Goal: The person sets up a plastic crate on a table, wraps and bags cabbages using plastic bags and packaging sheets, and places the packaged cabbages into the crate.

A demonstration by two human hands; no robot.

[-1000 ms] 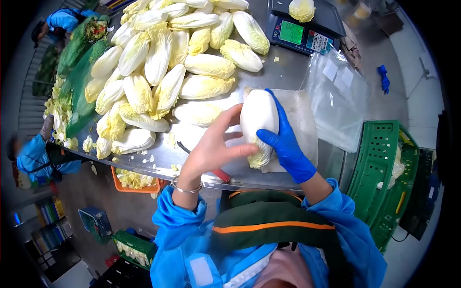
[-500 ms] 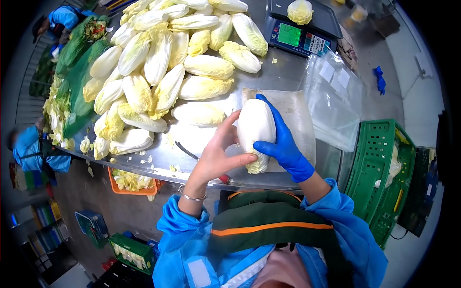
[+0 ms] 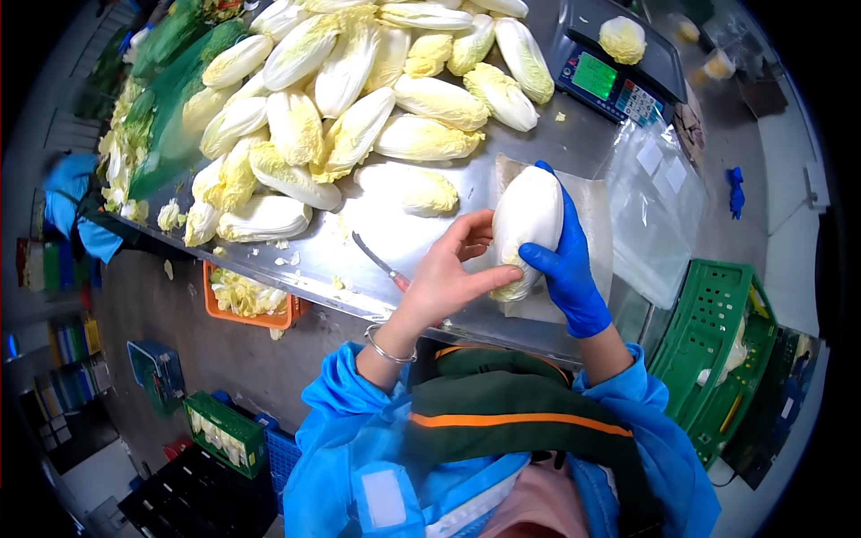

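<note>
A pale napa cabbage (image 3: 527,220) is held upright in front of me, its yellowish leaf end toward my body. My right hand (image 3: 574,278), in a blue glove, wraps the cabbage from the right with the thumb across its front. My bare left hand (image 3: 457,273) is curled against its left side, the thumb pressing near the lower end; some fingertips are hidden behind it. Under the cabbage lies a whitish sheet (image 3: 592,242) on the metal table. Beside my left hand lies a knife (image 3: 381,260) with a curved dark blade and reddish handle.
Many napa cabbages (image 3: 345,81) are heaped on the metal table (image 3: 327,278). A digital scale (image 3: 583,94) bears a cabbage piece (image 3: 622,40). Clear plastic bags (image 3: 659,215) lie at right, above a green crate (image 3: 695,350). An orange crate (image 3: 238,318) holds leaf trimmings. Another person's blue sleeve (image 3: 72,193) shows at left.
The view has shifted, so the table and heap appear farther right and higher. The cabbage stays in both hands, and more of the knife now shows.
</note>
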